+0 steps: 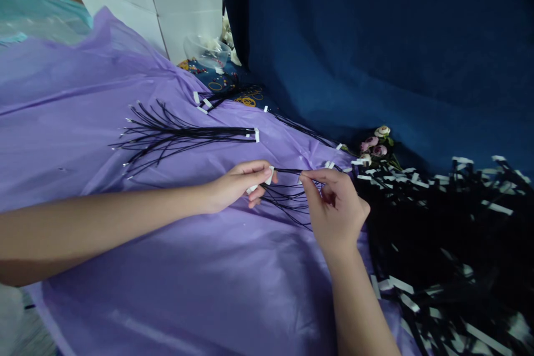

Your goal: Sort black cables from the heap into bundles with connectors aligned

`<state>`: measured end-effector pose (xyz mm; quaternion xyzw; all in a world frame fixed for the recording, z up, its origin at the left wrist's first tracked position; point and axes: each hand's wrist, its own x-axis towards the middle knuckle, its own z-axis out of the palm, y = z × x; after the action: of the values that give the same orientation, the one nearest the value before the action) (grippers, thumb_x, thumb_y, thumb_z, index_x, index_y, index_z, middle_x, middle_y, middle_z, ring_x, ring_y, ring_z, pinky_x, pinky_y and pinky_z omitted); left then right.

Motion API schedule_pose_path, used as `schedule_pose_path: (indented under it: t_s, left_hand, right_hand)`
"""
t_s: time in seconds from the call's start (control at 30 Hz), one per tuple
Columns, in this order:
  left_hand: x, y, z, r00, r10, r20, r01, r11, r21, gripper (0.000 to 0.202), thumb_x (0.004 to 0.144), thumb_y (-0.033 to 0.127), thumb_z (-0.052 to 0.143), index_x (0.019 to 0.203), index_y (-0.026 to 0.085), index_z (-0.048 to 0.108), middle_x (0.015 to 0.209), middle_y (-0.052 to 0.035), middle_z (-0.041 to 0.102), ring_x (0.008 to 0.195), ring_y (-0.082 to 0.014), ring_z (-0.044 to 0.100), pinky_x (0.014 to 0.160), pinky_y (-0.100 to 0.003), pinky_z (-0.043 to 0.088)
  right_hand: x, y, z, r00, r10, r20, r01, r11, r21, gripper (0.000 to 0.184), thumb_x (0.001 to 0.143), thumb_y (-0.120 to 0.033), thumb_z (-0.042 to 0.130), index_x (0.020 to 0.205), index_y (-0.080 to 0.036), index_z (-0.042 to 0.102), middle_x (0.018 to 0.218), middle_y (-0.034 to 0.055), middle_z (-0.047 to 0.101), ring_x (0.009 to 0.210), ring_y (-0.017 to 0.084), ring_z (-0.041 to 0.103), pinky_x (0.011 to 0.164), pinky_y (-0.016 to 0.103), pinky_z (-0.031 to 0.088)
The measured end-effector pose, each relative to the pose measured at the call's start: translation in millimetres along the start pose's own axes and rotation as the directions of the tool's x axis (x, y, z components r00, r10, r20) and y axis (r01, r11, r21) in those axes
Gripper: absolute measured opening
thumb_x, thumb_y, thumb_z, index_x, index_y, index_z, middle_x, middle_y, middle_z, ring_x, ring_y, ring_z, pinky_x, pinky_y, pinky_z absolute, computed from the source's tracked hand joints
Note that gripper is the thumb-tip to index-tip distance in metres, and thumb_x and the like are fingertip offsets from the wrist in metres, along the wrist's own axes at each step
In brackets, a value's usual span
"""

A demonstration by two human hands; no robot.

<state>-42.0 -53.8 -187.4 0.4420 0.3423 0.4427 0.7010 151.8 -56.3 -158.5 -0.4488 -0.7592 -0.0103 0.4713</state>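
Observation:
My left hand [250, 181] is closed around the white connector end [269, 176] of a black wire harness, with its thumb on top. From there several thin black wires [287, 194] fan out to the right and pass below and behind my right hand [334, 200]. The thumb and forefinger of that hand pinch one of these black wires near the top of the fan. Behind my left hand, a bundle of black wires [187, 134] lies on the purple sheet [233, 278], its white connector [256, 135] to the right and its loose ends spread left.
A large heap of black wires [438, 233] with white connectors covers the right side. Artificial flowers [375, 147] lie behind it against a dark blue cloth [375, 39]. More harnesses [225, 97], yellow rubber bands [246, 101] and a clear plastic bowl [206, 51] are at the back.

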Motion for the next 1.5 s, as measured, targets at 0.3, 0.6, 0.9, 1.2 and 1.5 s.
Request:
schedule_pose_path:
  t_s: [0.3, 0.6, 0.9, 1.2, 1.5]
  left_hand:
    - [-0.8, 3.7, 1.1, 0.997, -0.079, 0.024, 0.08, 0.995, -0.056, 0.023, 0.086, 0.037, 0.058, 0.079, 0.016, 0.061, 0.052, 0.0068, 0.033, 0.043, -0.0055, 0.031, 0.044, -0.019, 0.041]
    - [-1.9, 9.7, 3.4, 0.989, -0.141, 0.033, 0.145, 0.979, -0.143, 0.025, 0.087, 0.037, 0.056, 0.074, 0.016, 0.059, 0.045, 0.0072, 0.03, 0.042, -0.0065, 0.031, 0.05, -0.022, 0.044]
    - [-1.2, 10.4, 4.4, 0.985, -0.174, 0.019, 0.174, 0.964, -0.203, 0.027, 0.087, 0.036, 0.055, 0.07, 0.016, 0.058, 0.044, 0.0064, 0.031, 0.041, -0.0075, 0.034, 0.056, -0.026, 0.05]
    - [-0.9, 12.2, 5.4, 0.977, -0.211, 0.029, 0.212, 0.945, -0.248, 0.029, 0.089, 0.033, 0.05, 0.067, 0.016, 0.056, 0.044, 0.0051, 0.033, 0.041, -0.0084, 0.035, 0.055, -0.025, 0.049]
    - [-2.4, 14.0, 5.4, 0.963, -0.267, 0.033, 0.266, 0.925, -0.27, 0.031, 0.092, 0.032, 0.045, 0.067, 0.016, 0.055, 0.042, 0.0051, 0.034, 0.041, -0.0087, 0.034, 0.058, -0.026, 0.049]
  right_hand:
    - [-3.4, 2.1, 2.8, 0.992, -0.122, -0.043, 0.118, 0.99, -0.08, 0.007, 0.086, -0.02, 0.064, 0.092, -0.022, 0.063, 0.073, -0.0003, 0.07, 0.06, 0.012, 0.064, 0.057, 0.023, 0.047]
    - [-5.6, 7.9, 3.3, 0.93, -0.366, 0.023, 0.366, 0.923, -0.121, 0.023, 0.084, -0.004, 0.057, 0.094, -0.025, 0.06, 0.092, 0.0009, 0.074, 0.079, 0.015, 0.07, 0.07, 0.026, 0.052]
    - [-4.2, 1.7, -1.2, 0.896, -0.434, 0.093, 0.443, 0.868, -0.222, 0.019, 0.085, -0.006, 0.058, 0.092, -0.024, 0.057, 0.094, 0.0026, 0.074, 0.078, 0.015, 0.07, 0.07, 0.026, 0.049]
    - [-4.4, 2.2, 1.6, 0.897, -0.441, 0.016, 0.436, 0.879, -0.191, 0.019, 0.083, -0.003, 0.06, 0.089, -0.021, 0.057, 0.091, 0.0022, 0.074, 0.079, 0.013, 0.07, 0.073, 0.023, 0.051]
    - [-4.4, 1.3, 3.6, 0.899, -0.437, -0.025, 0.429, 0.891, -0.15, 0.021, 0.079, 0.001, 0.062, 0.084, -0.019, 0.059, 0.09, 0.0024, 0.073, 0.078, 0.012, 0.069, 0.073, 0.021, 0.051]
